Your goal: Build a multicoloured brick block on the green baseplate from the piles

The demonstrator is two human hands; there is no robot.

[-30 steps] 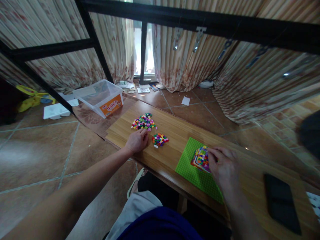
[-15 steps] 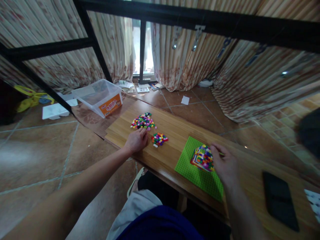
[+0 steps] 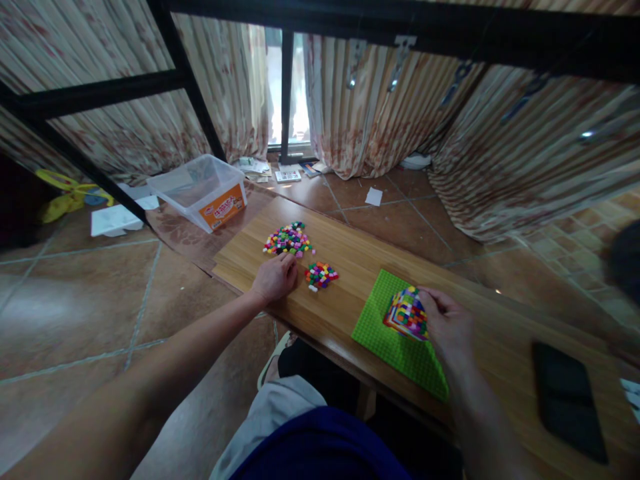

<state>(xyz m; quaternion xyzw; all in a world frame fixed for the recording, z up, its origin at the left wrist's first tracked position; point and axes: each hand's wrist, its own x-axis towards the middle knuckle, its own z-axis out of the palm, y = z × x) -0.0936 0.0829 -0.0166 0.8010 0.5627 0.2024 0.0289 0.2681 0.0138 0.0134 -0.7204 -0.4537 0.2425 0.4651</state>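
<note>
Toward the right of the table, a green studded baseplate (image 3: 373,320) carries a block-shaped build of multicoloured toy bricks (image 3: 407,315). My right hand (image 3: 447,323) is at the right side of this build, thumb and fingers pinched together at its upper corner. Whatever small piece may be between those fingertips is hidden. My left hand (image 3: 276,277) rests on the table with its fingers curled, at the near edge of a larger pile of loose toy bricks (image 3: 289,240). Just right of it lies a smaller brick pile (image 3: 321,275). The inside of the left fingers cannot be seen.
A clear plastic box (image 3: 200,190) with an orange label stands beyond the table's left end. On the right part of the wooden table (image 3: 340,233) lies a dark flat device (image 3: 567,400). Black metal bars (image 3: 200,113) and curtains rise behind. Papers lie on the tiled floor.
The view has shifted slightly. My right hand's fingertips sit a little closer in at the build's upper corner. My left hand stays by the brick piles.
</note>
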